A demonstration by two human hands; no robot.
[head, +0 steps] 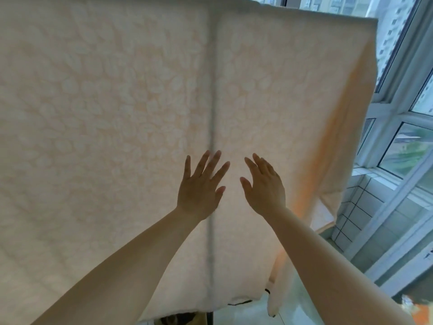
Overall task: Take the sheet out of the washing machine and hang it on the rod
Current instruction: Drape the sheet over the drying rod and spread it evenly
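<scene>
Sheet (98, 95): pale peach cloth with a faint leaf pattern, hanging spread out and filling most of the view; light shines through it.
Top edge: folded over something high up at the upper right; the rod itself is hidden under the cloth.
Upright pole (212, 118): a dim vertical shadow seen through the sheet, running down the middle behind it.
Right side of sheet: a second layer hangs down behind, with its lower corner near the tiled wall (351, 214).
Left hand (199, 186): raised in front of the sheet, fingers straight and spread, holding nothing.
Right hand (264, 186): raised beside the left, fingers straight and close together, holding nothing.
Contact: I cannot tell whether either hand touches the cloth.
Window (403, 141): white-framed panes at the right, with buildings outside.
</scene>
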